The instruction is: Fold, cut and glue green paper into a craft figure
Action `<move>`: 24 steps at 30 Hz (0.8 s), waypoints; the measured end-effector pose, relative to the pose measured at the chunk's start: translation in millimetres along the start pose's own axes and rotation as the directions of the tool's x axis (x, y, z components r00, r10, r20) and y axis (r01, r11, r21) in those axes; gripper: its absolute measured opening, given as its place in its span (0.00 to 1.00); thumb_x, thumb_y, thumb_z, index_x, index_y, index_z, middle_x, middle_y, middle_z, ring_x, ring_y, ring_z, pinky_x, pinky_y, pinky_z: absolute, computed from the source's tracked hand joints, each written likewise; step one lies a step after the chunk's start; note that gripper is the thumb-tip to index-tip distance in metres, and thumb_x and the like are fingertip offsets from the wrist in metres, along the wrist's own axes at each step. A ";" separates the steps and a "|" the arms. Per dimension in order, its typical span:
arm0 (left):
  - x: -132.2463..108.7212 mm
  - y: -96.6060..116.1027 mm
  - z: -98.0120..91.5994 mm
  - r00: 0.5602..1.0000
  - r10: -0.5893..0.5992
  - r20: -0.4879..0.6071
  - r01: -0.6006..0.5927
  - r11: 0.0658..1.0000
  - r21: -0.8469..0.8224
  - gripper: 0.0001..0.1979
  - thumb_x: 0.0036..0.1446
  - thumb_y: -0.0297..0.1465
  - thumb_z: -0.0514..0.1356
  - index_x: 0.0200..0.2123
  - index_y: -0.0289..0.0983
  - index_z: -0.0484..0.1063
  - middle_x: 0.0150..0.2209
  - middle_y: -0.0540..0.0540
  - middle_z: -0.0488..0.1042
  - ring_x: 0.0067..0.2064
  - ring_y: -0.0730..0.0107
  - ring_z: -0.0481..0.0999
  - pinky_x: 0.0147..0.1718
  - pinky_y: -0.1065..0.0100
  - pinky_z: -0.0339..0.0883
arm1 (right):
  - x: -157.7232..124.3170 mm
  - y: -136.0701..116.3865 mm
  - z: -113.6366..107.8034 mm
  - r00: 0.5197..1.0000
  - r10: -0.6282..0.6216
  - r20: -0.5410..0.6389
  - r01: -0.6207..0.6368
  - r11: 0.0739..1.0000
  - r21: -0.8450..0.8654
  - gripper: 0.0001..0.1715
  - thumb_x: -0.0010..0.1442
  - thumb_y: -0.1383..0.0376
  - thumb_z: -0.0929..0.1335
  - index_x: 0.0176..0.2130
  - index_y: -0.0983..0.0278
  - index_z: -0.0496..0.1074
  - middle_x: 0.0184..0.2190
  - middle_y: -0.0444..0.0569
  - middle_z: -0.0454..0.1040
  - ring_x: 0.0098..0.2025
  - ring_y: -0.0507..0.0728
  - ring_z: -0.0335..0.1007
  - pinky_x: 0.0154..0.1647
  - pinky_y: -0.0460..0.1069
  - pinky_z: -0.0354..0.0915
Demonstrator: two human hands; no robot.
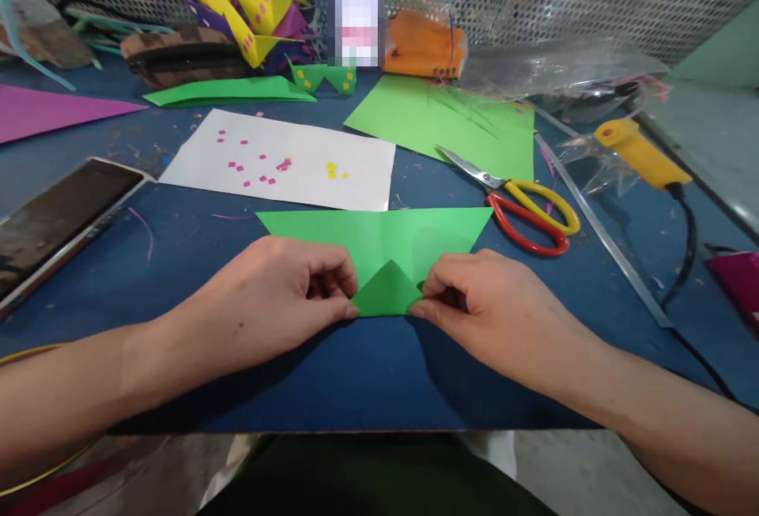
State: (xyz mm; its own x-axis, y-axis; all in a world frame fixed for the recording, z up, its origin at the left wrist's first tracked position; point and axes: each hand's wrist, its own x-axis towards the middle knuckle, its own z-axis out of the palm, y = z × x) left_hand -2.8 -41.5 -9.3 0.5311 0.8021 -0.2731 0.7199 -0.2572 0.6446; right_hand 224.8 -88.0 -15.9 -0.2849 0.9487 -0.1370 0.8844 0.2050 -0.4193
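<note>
A green paper (384,235) lies near the front of the blue table, its bottom corner folded up into a small darker triangle. My left hand (278,291) pinches the left end of the fold between thumb and fingers. At the right end of the same fold, my right hand (480,303) has its thumb and fingers closed on the paper. Just beyond is a white sheet (296,137) with small pink and yellow paper pieces. Scissors (504,192) with red and yellow handles rest right of the green paper, their blades over a light green sheet (456,121).
A phone (65,224) lies at the left on the blue table (379,389). Yellow folded papers (237,2), a checkered pouch (178,54) and an orange packet (421,46) stand along the back mesh. At the right are a yellow glue gun (643,152), its cable and a metal strip (605,231).
</note>
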 end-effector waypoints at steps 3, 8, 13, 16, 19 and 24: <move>-0.4 0.8 -0.1 1.000 0.015 0.000 -0.015 1.000 0.018 0.04 0.51 0.33 0.64 0.26 0.40 0.75 0.19 0.57 0.74 0.20 0.77 0.70 0.19 0.75 0.58 | -0.6 0.7 2.0 0.999 -0.010 -0.038 0.010 1.000 0.002 0.09 0.54 0.64 0.75 0.27 0.60 0.72 0.23 0.41 0.73 0.28 0.55 0.66 0.28 0.49 0.55; -2.9 -1.5 4.3 0.993 0.107 -0.045 -0.103 0.990 0.093 0.01 0.49 0.32 0.65 0.26 0.42 0.76 0.20 0.57 0.73 0.22 0.75 0.70 0.20 0.74 0.55 | -1.5 2.2 3.3 0.993 -0.098 -0.057 0.102 0.992 0.072 0.08 0.54 0.68 0.74 0.28 0.60 0.72 0.26 0.38 0.73 0.30 0.53 0.67 0.30 0.48 0.58; -8.0 -4.0 11.9 0.954 0.286 -0.091 -0.266 0.946 0.185 0.06 0.53 0.28 0.60 0.25 0.41 0.74 0.24 0.54 0.73 0.26 0.74 0.69 0.24 0.71 0.54 | -14.3 2.1 10.3 0.978 -0.145 -0.147 0.160 0.982 0.099 0.07 0.56 0.68 0.74 0.29 0.60 0.72 0.28 0.38 0.73 0.31 0.52 0.69 0.34 0.49 0.58; -10.9 -3.7 13.1 0.949 0.297 -0.105 -0.273 0.942 0.194 0.08 0.54 0.27 0.59 0.24 0.40 0.74 0.23 0.54 0.71 0.26 0.74 0.68 0.24 0.70 0.52 | -22.2 1.4 17.2 0.966 -0.126 -0.228 0.159 0.978 0.135 0.05 0.59 0.65 0.73 0.32 0.60 0.73 0.30 0.40 0.74 0.32 0.53 0.69 0.36 0.50 0.58; -11.5 -3.6 12.8 0.956 0.276 -0.103 -0.251 0.946 0.207 0.08 0.54 0.28 0.59 0.23 0.40 0.72 0.22 0.54 0.70 0.25 0.75 0.66 0.23 0.70 0.51 | -24.4 0.0 21.9 0.962 -0.097 -0.257 0.135 0.982 0.133 0.08 0.61 0.65 0.71 0.30 0.61 0.71 0.28 0.40 0.73 0.31 0.53 0.67 0.35 0.50 0.57; -8.2 -2.6 12.9 0.969 0.215 -0.117 -0.191 0.963 0.189 0.10 0.52 0.31 0.63 0.20 0.38 0.69 0.21 0.55 0.71 0.24 0.75 0.67 0.22 0.71 0.51 | -24.3 -3.1 26.1 0.954 -0.064 -0.294 0.081 0.996 0.044 0.12 0.59 0.65 0.72 0.27 0.62 0.67 0.25 0.39 0.71 0.27 0.53 0.63 0.33 0.50 0.54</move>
State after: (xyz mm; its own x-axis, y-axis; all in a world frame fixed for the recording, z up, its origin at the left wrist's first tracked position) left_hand -3.3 -54.3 -17.9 0.6176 0.7854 -0.0421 0.6762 -0.5029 0.5383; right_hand 219.3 -118.0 -34.7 -0.2198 0.9623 0.1600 0.8413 0.2701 -0.4683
